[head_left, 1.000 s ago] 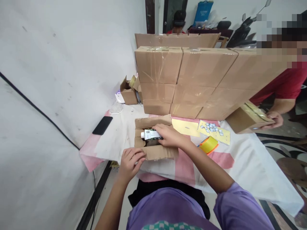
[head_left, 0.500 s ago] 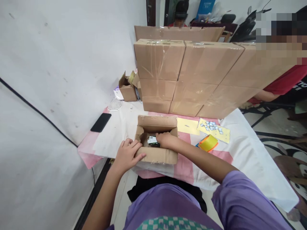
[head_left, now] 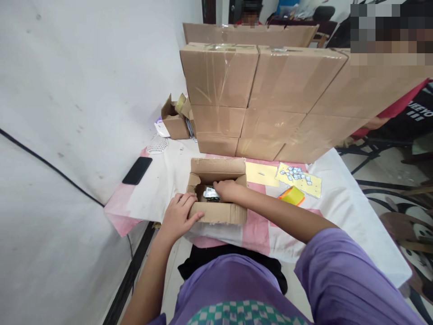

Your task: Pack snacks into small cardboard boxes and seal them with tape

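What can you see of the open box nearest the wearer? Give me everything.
The box is plain brown cardboard, upright and open on the pink-and-white cloth. Its far flap stands up; its near flap folds outward, its edge rough. The left grip lies over the near left corner, thumb on the near flap. The right grip reaches inside over the right side, at a white-and-dark tube lying within. Most of the floor is hidden.
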Tool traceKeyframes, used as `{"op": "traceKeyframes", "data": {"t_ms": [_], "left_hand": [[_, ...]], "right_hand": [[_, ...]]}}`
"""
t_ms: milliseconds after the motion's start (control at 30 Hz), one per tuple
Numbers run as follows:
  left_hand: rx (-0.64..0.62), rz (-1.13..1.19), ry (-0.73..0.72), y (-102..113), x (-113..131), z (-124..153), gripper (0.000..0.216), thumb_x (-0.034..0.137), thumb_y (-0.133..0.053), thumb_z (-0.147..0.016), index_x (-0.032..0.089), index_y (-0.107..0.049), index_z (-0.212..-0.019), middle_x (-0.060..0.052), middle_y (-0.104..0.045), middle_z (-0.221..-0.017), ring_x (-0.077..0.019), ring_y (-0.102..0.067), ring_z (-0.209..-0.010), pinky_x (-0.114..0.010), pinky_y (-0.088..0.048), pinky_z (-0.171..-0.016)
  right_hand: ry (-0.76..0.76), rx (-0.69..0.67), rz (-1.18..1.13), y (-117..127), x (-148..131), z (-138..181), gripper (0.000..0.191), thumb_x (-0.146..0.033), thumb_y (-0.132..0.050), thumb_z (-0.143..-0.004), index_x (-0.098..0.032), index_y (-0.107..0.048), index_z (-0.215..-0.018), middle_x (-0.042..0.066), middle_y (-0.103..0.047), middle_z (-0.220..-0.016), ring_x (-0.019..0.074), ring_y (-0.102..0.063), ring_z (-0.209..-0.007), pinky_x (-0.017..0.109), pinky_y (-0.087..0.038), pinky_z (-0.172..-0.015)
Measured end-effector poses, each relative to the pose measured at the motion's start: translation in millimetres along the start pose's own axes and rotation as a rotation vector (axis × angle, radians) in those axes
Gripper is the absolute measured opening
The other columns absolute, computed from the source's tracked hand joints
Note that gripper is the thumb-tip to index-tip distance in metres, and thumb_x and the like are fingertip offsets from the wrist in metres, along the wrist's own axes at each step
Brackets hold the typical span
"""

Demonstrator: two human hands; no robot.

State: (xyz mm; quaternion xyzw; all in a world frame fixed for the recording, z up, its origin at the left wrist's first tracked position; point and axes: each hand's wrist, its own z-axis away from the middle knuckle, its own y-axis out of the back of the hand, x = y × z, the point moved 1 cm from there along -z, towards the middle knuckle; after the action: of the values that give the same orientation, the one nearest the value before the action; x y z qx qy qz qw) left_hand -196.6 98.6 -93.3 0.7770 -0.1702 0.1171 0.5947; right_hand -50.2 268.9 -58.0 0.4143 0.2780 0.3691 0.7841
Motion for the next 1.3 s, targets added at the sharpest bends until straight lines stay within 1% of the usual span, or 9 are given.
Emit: {"op": "traceKeyframes", "data": {"t_ms": [100, 200, 367, 500, 667, 867, 1000, 1133, 1300], "left_hand": [[-0.008, 0.032, -0.071, 2.2, -4.1, 2.0, 0.062, 0.058, -0.065, -0.090, 0.020, -0.057, -0.138, -0.014, -0.061, -0.136, -0.0338, -0.053, -0.118, -0.049, -0.045, -0.101], [-0.013, 0.059, -0.181, 6.6, -10.9, 6.7, 0.084, 0.059, -0.075, -0.081, 0.024, -0.046, -0.152, -0.014, -0.056, -0.146, -0.0337, -0.054, -0.120, -0.048, -0.045, -0.103], [0.113, 0.211, -0.113, 9.7, -17.2, 13.3, 0.058, 0.037, -0.065, -0.094, 0.030, -0.046, -0.149, -0.009, -0.070, -0.129, -0.0280, -0.063, -0.113, -0.043, -0.049, -0.097], [0.306, 0.351, 0.174, 1.5, -11.5, -0.6, 0.053, 0.036, -0.061, -0.095, 0.024, -0.046, -0.144, -0.009, -0.073, -0.116, -0.0247, -0.066, -0.104, -0.041, -0.051, -0.092], [0.416, 0.267, 0.403, -17.3, -9.6, -23.6, 0.067, 0.043, -0.065, -0.087, 0.019, -0.044, -0.146, -0.017, -0.054, -0.138, -0.0276, -0.058, -0.112, -0.043, -0.051, -0.090], [0.466, 0.189, 0.317, -17.1, -10.9, -22.3, 0.075, 0.040, -0.065, -0.089, 0.019, -0.035, -0.155, -0.021, -0.043, -0.152, -0.0332, -0.048, -0.136, -0.046, -0.049, -0.099], [0.423, -0.052, 0.075, -3.4, 8.6, -28.6, 0.048, 0.030, -0.057, -0.097, 0.023, -0.052, -0.144, -0.013, -0.063, -0.141, -0.0296, -0.053, -0.135, -0.049, -0.037, -0.112], [0.207, -0.168, -0.093, -2.8, 36.1, -41.7, 0.036, 0.028, -0.051, -0.102, 0.026, -0.062, -0.136, -0.007, -0.070, -0.135, -0.0263, -0.061, -0.129, -0.050, -0.028, -0.115], [0.069, -0.214, -0.118, -13.0, 46.7, -50.0, 0.038, 0.036, -0.046, -0.105, 0.025, -0.063, -0.136, -0.007, -0.066, -0.141, -0.0263, -0.062, -0.128, -0.048, -0.031, -0.114]], "right_hand": [[0.078, 0.116, -0.078, 14.3, 9.9, 28.0, 0.035, -0.035, -0.061, -0.097, -0.012, -0.063, -0.122, 0.020, -0.074, -0.119, 0.0315, -0.073, -0.107, 0.037, -0.056, -0.085], [0.190, 0.445, -0.350, 19.9, 27.5, 66.9, 0.028, -0.024, -0.040, -0.105, -0.018, -0.067, -0.111, 0.008, -0.076, -0.111, 0.0212, -0.071, -0.101, 0.031, -0.051, -0.087], [-0.008, 1.053, -0.746, -11.5, 67.3, 105.0, 0.021, -0.023, -0.047, -0.097, -0.020, -0.065, -0.108, 0.009, -0.071, -0.112, 0.0223, -0.065, -0.109, 0.035, -0.051, -0.094], [-0.082, 1.017, -0.983, -50.3, 83.2, 89.9, 0.049, -0.028, -0.058, -0.091, -0.023, -0.049, -0.139, 0.015, -0.057, -0.143, 0.0266, -0.057, -0.129, 0.043, -0.049, -0.101], [0.149, 0.999, -1.395, -69.2, 82.3, 62.9, 0.057, -0.039, -0.062, -0.093, -0.030, -0.042, -0.146, 0.013, -0.050, -0.156, 0.0263, -0.047, -0.146, 0.047, -0.044, -0.112], [0.266, 1.181, -1.414, -66.4, 75.2, 55.9, 0.037, -0.044, -0.059, -0.096, -0.025, -0.058, -0.128, 0.011, -0.068, -0.133, 0.0249, -0.065, -0.124, 0.044, -0.046, -0.109], [0.238, 1.157, -1.136, -73.6, 69.6, 60.7, 0.024, -0.039, -0.054, -0.100, -0.024, -0.065, -0.115, 0.007, -0.077, -0.100, 0.0269, -0.064, -0.125, 0.048, -0.043, -0.109], [0.198, 1.195, -0.878, -83.2, 63.8, 83.6, 0.027, -0.030, -0.052, -0.101, -0.026, -0.065, -0.124, 0.008, -0.076, -0.116, 0.0272, -0.050, -0.141, 0.052, -0.032, -0.117], [0.026, 1.463, -0.750, -115.2, 72.3, 138.0, 0.026, -0.028, -0.055, -0.097, -0.025, -0.067, -0.119, 0.010, -0.070, -0.120, 0.0287, -0.061, -0.122, 0.052, -0.045, -0.106]]}}
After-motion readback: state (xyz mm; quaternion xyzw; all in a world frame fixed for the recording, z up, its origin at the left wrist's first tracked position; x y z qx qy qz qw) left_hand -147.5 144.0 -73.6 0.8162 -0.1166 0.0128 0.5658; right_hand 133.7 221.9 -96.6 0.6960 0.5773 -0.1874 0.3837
